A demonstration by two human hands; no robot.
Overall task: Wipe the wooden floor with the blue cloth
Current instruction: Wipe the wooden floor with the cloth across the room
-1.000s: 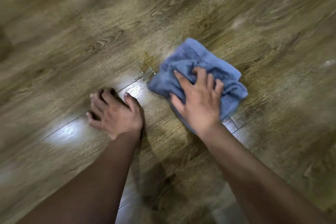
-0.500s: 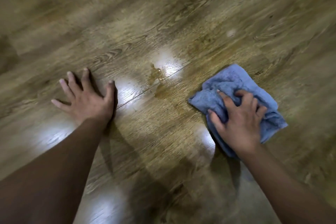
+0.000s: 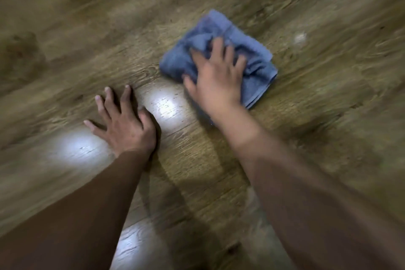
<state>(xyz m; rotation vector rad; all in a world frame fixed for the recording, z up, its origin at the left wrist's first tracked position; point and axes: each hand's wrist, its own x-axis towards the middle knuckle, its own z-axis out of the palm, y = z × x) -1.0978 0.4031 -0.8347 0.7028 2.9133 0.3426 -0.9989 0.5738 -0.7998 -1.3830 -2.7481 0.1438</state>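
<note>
The floor [image 3: 306, 160] of brown wood-grain planks fills the whole view, its grain streaked by blur toward the edges, with a plank seam running slantwise between the two hands. Bright patches of glare [image 3: 164, 105] lie on the boards, one just beside the thumb of the left hand, one under that hand's wrist side, and another nearer the body between the forearms. The left forearm [image 3: 87, 215] and right forearm [image 3: 306, 204] reach out from the bottom corners, both bare. The blue cloth [image 3: 252, 57] lies folded and rumpled on the boards under and beyond the right hand, its far corner sticking out past the fingertips and its layered edge showing on the side away from the left hand. The right hand [image 3: 217, 79] presses palm-down on the cloth with fingers spread, not closed round it; the fingertips seem to dig slightly into the folds, though blur makes that hard to judge. The left hand [image 3: 125, 123] is flat on the bare boards, open, fingers fanned, apart from the cloth and nearer the body than the right hand.
</note>
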